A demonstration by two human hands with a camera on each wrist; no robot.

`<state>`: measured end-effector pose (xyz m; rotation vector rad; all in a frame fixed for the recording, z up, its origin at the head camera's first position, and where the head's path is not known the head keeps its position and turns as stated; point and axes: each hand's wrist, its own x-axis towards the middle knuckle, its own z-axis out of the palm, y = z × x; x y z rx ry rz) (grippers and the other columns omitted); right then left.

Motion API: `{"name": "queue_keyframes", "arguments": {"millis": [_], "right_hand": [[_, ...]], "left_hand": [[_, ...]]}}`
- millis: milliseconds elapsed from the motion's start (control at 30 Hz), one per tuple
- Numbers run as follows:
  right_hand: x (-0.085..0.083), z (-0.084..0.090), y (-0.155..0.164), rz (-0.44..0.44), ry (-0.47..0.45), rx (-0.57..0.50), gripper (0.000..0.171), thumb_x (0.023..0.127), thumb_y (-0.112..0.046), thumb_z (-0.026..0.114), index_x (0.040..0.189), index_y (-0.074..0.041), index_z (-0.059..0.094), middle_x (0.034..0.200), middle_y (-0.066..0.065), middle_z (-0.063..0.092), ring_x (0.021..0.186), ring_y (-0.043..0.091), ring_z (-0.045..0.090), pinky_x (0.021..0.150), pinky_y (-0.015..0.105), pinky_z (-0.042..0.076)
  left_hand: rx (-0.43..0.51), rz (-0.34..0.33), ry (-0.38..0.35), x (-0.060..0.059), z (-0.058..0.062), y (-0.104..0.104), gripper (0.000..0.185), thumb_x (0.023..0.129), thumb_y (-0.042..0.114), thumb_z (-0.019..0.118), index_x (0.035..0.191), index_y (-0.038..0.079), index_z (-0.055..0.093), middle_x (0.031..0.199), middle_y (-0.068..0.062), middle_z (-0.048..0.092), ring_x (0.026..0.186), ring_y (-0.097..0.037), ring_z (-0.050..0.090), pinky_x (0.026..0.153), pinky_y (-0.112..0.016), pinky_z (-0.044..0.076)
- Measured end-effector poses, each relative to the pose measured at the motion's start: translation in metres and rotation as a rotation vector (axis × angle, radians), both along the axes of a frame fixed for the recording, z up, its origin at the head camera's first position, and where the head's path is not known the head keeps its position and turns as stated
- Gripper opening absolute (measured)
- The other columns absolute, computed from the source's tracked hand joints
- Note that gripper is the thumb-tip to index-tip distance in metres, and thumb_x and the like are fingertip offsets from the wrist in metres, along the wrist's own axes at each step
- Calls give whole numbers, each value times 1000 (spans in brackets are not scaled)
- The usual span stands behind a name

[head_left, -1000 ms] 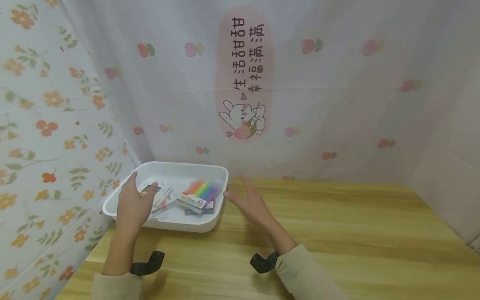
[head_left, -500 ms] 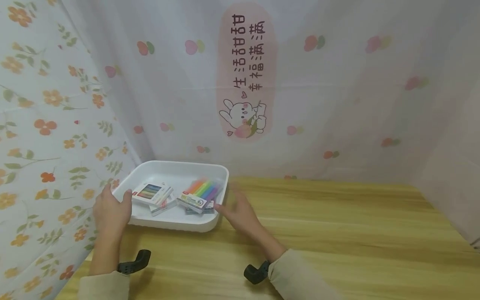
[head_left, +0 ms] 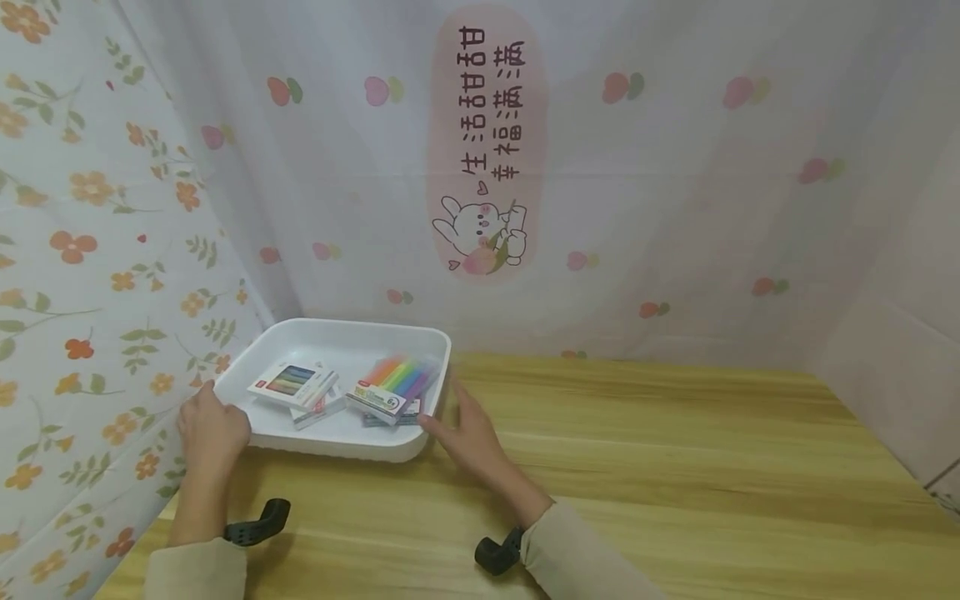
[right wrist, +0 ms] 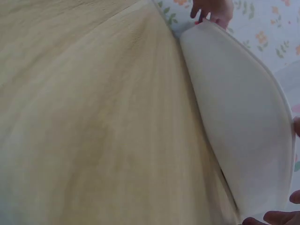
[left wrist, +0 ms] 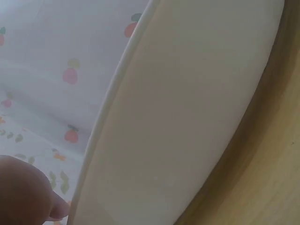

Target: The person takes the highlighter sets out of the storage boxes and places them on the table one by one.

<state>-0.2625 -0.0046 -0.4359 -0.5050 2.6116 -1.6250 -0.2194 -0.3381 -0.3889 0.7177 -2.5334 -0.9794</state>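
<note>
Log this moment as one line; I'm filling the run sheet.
left hand: grips tray's left rim | right hand: at tray's right rim | white tray: on wooden table, holds marker packs

Pen-box (head_left: pixel 292 383) labels too small

Both forearms wear loose beige sleeves (head_left: pixel 585 554) ending short of the wrists (soft, slightly creased fabric), and a black curved camera mount (head_left: pixel 258 521) is strapped under each wrist.
</note>
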Motion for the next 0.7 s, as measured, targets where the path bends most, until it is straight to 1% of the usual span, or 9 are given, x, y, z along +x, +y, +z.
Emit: {"name": "queue_keyframes", "arguments": {"millis": [100, 233, 333, 467, 533, 600, 700], "right_hand": [[2, -4, -4, 15, -3, -22, 92, 91, -53, 65, 159, -4, 27, 164, 19, 33, 152, 40, 31, 121, 59, 30], [4, -9, -11, 66, -1, -81, 85, 96, -47, 62, 161, -10, 23, 165, 17, 31, 151, 41, 32, 119, 60, 32], [5, -13, -16, 79, -7, -129, 81, 99, -39, 59, 163, -12, 17, 167, 15, 27, 151, 41, 32, 119, 60, 32], [5, -18, -17, 54, -24, -157, 81, 99, -34, 58, 164, -13, 13, 169, 13, 21, 154, 38, 27, 123, 56, 27], [5, -19, -16, 40, -35, -165, 81, 99, -33, 57, 164, -14, 13, 169, 13, 20, 155, 36, 24, 124, 54, 24], [6, -19, -15, 32, -44, -179, 81, 98, -32, 57, 164, -16, 13, 169, 13, 19, 156, 35, 21, 125, 53, 23], [7, -19, -15, 29, -48, -195, 80, 98, -29, 56, 164, -17, 12, 169, 14, 22, 155, 36, 25, 124, 54, 26]], "left_hand": [[64, 5, -18, 2, 0, -2, 69, 93, 4, 24, 157, -11, 4, 158, -44, 8, 148, -58, 9, 121, -65, 15], [79, 11, -13, 3, -3, -5, 75, 88, -1, 28, 157, -10, 1, 159, -41, 3, 146, -59, 11, 119, -67, 19], [65, 19, 5, 2, -10, -9, 79, 84, -3, 30, 157, -10, 1, 159, -41, 4, 143, -60, 16, 116, -68, 22], [77, 53, 51, -3, -19, -7, 76, 87, -1, 29, 157, -12, 2, 158, -41, 7, 144, -59, 18, 118, -67, 22], [88, 71, 77, -5, -21, -4, 72, 90, 1, 27, 156, -12, 3, 158, -41, 8, 144, -59, 18, 119, -66, 22], [91, 94, 110, -4, -22, 0, 68, 91, 2, 26, 155, -14, 7, 155, -42, 13, 142, -58, 22, 118, -65, 23], [122, 131, 129, -3, -23, 4, 65, 94, 5, 24, 154, -14, 9, 155, -42, 16, 142, -58, 24, 118, -64, 23]]}}
